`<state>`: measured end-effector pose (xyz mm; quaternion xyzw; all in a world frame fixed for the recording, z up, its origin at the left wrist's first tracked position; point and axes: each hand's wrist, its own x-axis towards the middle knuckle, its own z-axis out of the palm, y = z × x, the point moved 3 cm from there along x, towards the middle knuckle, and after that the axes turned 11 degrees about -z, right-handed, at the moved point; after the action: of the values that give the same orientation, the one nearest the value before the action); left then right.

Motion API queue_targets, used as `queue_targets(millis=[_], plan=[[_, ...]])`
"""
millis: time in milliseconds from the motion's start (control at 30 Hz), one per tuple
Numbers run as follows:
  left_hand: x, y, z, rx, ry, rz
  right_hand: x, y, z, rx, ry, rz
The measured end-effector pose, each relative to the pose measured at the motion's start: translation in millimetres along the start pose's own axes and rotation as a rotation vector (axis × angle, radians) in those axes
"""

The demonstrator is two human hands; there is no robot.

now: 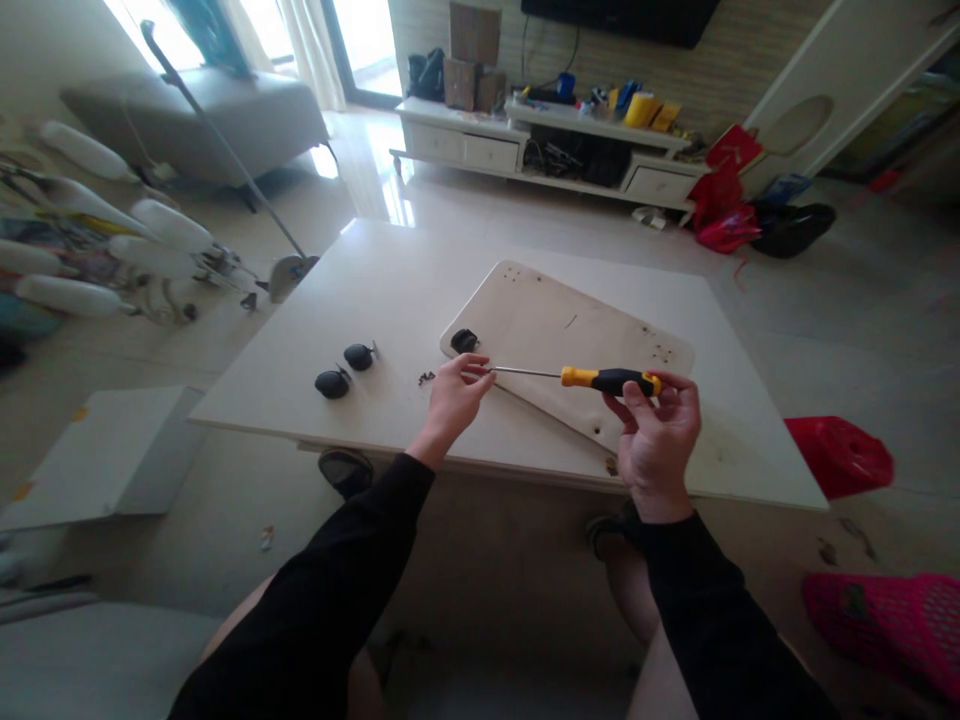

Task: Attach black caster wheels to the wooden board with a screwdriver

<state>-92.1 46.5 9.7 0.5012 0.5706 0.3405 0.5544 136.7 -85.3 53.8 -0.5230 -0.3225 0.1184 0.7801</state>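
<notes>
My right hand (pixel 660 430) grips a yellow and black screwdriver (pixel 615 381) by its handle, the shaft pointing left. At the shaft's tip, the fingers of my left hand (pixel 459 390) are pinched together; whether a screw sits between them is too small to make out. Beneath both hands lies a cream board (pixel 540 320) with rounded corners and small holes near its corners. One black caster (pixel 464 341) stands on its left corner. Two more black casters, one nearer (pixel 331 384) and one farther (pixel 358 356), rest on the white table beside a small pile of screws (pixel 426 378).
The white table (pixel 262 370) carries the board. A red plastic stool (pixel 844 457) stands off its right edge, with a pink basket (pixel 889 620) nearer me. On the left are a white box (pixel 112 450) and a long-handled pole (pixel 225 150). A TV cabinet (pixel 465 145) stands behind.
</notes>
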Motion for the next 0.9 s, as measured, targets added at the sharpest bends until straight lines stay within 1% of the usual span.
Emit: queue_targets(millis=[67,167,333,400,567,700,900], plan=[[0.1,-0.9,0.1,-0.020,-0.020,0.026,-0.3,-0.5,-1.6,-0.001,-0.001,0.008],[-0.6,-1.8,-0.6,-0.016,-0.009,0.048,0.4,-0.9,-2.6,0.006,0.000,0.015],[-1.0,-2.5,-1.9,-0.014,0.018,0.031,3.9,-3.0,-4.3,0.012,0.023,-0.012],[-0.2,-4.0,-1.6,-0.046,0.015,-0.002,4.8,-3.4,-5.3,0.015,0.043,-0.013],[0.8,-8.6,1.2,-0.213,-0.038,-0.103,3.9,-1.6,-5.3,0.028,0.057,0.010],[-1.2,-7.1,-0.2,-0.276,-0.025,-0.088,1.6,1.3,-3.3,0.022,0.039,0.022],[-3.2,-3.1,-1.8,-0.307,-0.007,-0.075,-0.5,2.1,-1.2,0.020,0.023,0.025]])
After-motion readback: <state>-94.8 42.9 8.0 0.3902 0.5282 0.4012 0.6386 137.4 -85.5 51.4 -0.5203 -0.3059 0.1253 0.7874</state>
